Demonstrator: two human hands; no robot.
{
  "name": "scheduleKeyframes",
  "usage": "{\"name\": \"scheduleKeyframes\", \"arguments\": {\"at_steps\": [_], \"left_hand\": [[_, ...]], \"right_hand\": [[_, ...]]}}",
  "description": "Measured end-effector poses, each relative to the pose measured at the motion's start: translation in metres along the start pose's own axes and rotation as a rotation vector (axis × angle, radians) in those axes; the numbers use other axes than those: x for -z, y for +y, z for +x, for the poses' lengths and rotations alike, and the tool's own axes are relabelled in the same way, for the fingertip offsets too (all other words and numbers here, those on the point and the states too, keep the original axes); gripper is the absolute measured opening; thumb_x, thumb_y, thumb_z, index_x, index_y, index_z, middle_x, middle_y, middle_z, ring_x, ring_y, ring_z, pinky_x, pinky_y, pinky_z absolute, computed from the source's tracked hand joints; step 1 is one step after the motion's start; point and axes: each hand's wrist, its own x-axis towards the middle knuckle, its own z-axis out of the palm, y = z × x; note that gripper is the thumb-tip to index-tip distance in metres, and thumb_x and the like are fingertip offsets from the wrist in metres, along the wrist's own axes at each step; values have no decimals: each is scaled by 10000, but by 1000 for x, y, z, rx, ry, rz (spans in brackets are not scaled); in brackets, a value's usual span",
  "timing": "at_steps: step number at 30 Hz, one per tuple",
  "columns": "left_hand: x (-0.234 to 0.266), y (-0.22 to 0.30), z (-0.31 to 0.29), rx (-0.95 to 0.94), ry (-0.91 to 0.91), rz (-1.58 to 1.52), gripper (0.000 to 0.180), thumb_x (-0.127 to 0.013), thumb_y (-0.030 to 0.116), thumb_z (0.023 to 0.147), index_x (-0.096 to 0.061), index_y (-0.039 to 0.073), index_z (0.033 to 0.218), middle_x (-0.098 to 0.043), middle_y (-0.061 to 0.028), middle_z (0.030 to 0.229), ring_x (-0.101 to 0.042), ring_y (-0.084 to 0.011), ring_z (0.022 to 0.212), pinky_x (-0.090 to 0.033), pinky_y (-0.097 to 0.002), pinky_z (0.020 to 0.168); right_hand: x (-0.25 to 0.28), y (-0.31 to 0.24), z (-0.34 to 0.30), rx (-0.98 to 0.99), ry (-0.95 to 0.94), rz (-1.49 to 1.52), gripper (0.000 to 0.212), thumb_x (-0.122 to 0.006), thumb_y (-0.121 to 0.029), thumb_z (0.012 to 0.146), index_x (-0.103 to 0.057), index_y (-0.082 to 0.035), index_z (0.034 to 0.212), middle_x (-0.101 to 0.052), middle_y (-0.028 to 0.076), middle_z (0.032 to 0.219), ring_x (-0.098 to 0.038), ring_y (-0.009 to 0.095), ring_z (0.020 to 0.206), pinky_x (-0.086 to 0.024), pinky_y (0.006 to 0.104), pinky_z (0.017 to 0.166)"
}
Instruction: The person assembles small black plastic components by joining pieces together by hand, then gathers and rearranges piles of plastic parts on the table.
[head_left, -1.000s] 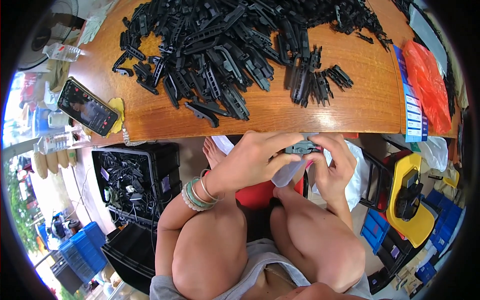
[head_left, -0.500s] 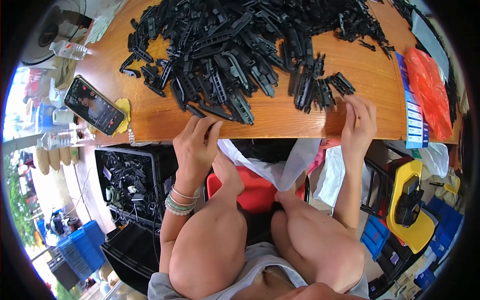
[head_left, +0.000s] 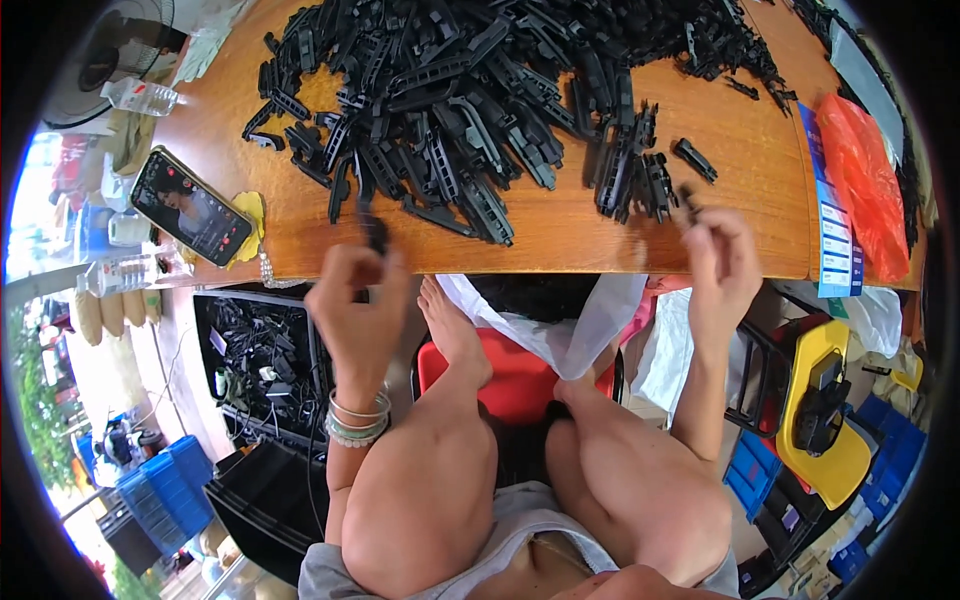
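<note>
From my end I see the left hand (head_left: 358, 305), below the lower-left edge of the heap of black plastic parts (head_left: 430, 90), its thumb and fingers pinching a slim black part (head_left: 375, 232), blurred. Below and right of the heap, the right hand (head_left: 724, 262) pinches a small dark part (head_left: 689, 203), also blurred, between thumb and forefinger. Left of the heap I make out a smartphone (head_left: 190, 205) with small white screen lettering and a clear bottle (head_left: 140, 97) with a red-marked label. Right of the heap, a blue-and-white printed leaflet (head_left: 838, 245) lies partly under a red plastic bag (head_left: 865, 185); its print is too small for me to read.
</note>
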Motion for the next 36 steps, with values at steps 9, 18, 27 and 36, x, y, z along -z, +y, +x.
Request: {"name": "scheduleKeyframes", "arguments": {"at_steps": [9, 18, 27, 36], "left_hand": [[-39, 45, -3, 405, -1057, -816, 215, -463, 35, 925, -520, -44, 1117, -590, -79, 737, -569, -84, 561, -472, -217, 502], [-39, 54, -4, 249, -1034, -569, 299, -493, 105, 936, -543, -39, 1194, -599, -67, 730, -566, -96, 552, -460, -234, 501], [-48, 48, -17, -389, -772, -379, 331, -624, 85, 816, -504, -8, 1110, -592, -172, 824, -589, -361, 694, -471, -381, 565], [-46, 44, -21, -520, -692, -322, 326, -637, 81, 802, -506, -17, 1083, -592, -150, 784, -600, -300, 611, -467, -361, 488]], "right_hand": [[-24, -18, -34, 73, -446, 430, 147, -651, 94, 704, -621, 36, 836, -640, 129, 767, -619, 226, 682, -480, 291, 606], [-26, -23, -32, 204, -472, 243, 142, -637, 107, 700, -612, 30, 816, -630, 124, 715, -620, 232, 625, -485, 292, 577], [-25, -19, -45, 306, -299, -4, 247, -706, -32, 702, -614, 22, 925, -628, 152, 853, -597, 260, 747, -464, 329, 689], [-23, -28, -30, 314, -476, 32, 375, -709, -155, 690, -613, 3, 1016, -622, 127, 895, -583, 275, 773, -407, 328, 687]]}}
